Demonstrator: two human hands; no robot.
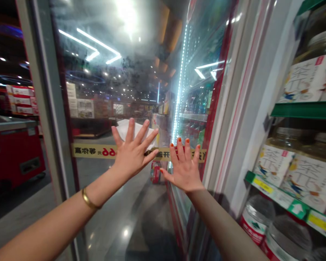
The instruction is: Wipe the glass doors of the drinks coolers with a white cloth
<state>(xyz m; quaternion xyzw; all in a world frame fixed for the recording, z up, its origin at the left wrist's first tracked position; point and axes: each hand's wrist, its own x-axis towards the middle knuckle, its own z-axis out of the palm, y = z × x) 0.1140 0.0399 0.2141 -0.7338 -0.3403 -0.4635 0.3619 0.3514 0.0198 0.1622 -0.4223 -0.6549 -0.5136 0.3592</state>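
Observation:
My left hand (132,150) is spread flat against the open glass door (119,90) of a drinks fridge, pressing a white cloth (126,128) onto the pane. My right hand (184,168), fingers stretched out and nails painted orange, lies flat on the same glass just to the right of it, near the door's red edge (216,98). A gold bangle sits on my left wrist (89,199). A yellow sticker strip (97,150) runs across the glass behind both hands.
The fridge's shelves (304,108) at the right hold large bottles with white labels (301,177) and water bottles (285,235) below. Through the glass show a shop aisle, a red chest freezer (13,152) at the left, and a lit cooler row (192,108).

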